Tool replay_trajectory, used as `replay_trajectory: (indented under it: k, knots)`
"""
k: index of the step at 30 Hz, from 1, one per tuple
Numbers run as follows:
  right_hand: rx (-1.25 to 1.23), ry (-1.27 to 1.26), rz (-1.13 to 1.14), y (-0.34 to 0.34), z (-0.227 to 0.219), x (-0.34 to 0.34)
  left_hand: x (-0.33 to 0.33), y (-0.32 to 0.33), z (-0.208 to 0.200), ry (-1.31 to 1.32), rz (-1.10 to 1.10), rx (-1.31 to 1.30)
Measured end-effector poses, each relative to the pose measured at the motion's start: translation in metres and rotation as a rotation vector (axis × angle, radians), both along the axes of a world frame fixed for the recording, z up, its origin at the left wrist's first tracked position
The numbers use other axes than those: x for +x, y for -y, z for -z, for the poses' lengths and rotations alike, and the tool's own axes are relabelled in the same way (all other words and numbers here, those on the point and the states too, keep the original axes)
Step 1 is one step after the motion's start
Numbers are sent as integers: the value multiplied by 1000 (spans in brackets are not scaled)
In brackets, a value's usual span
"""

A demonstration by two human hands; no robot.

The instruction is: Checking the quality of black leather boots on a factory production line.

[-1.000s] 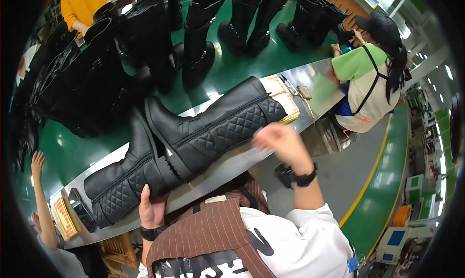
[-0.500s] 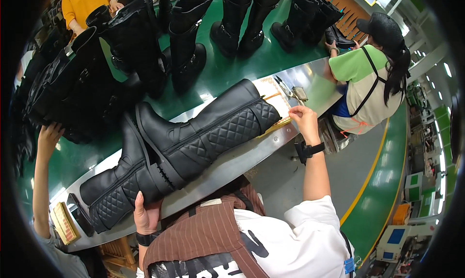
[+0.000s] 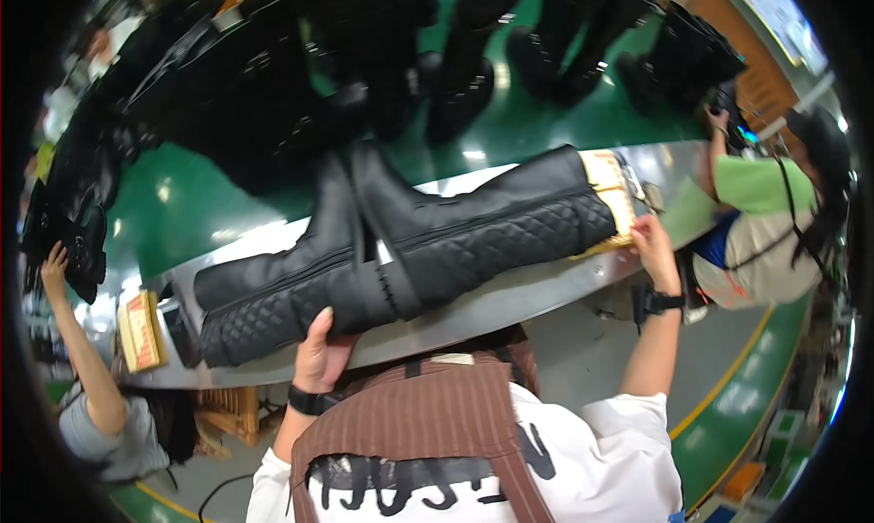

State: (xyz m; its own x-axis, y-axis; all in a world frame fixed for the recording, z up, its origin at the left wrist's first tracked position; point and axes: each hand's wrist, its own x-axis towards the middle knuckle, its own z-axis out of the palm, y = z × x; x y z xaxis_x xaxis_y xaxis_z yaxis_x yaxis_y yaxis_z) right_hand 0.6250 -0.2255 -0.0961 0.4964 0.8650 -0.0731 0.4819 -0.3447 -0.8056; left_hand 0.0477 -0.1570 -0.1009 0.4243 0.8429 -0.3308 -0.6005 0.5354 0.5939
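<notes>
The right-hand boot (image 3: 510, 223) lies on its side on the metal ledge (image 3: 492, 303), directly ahead of the person. Its long axis runs crosswise, rising slightly from the heel to the shaft end at the right; its toe points away from the person. The left-hand boot (image 3: 278, 286) lies to its left with the shaft directed left, so the two soles face each other near the middle. Both quilted shaft panels lie toward the person.

The left hand (image 3: 320, 359) is at the near side of the left-hand boot, close to the heels, with the thumb raised against the boot. Its other fingers are hidden; whether it grips cannot be determined. The right hand (image 3: 651, 241) is nearer to the shaft end of the right-hand boot. Its thumb and forefinger are drawn together at the near right corner of the yellow-and-white packet (image 3: 608, 182), which lies partly under that shaft end; whether they pinch it cannot be determined.

At the ledge's left end lies a yellow box (image 3: 141, 332). Beyond the ledge, black boots (image 3: 460, 91) stand on the green table (image 3: 182, 204). At far left, a co-worker's hand (image 3: 55, 266) reaches to another black boot (image 3: 88, 250).
</notes>
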Motion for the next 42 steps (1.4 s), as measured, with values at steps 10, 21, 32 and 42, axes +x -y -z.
replay_trajectory:
  k: [10,21,32,42]
  knots:
    - [4,424,167,-17,-29,-39,-2,-2,0,71,-27,-96]
    - [309,135,-836,-126,-114,-314,1,-2,-3,45,-44,-94]
    - [273,394,-782,-140,-91,-337,-4,0,2,108,-13,-132]
    - [652,228,116,-82,-94,-229,-13,0,4,9,-35,-12]
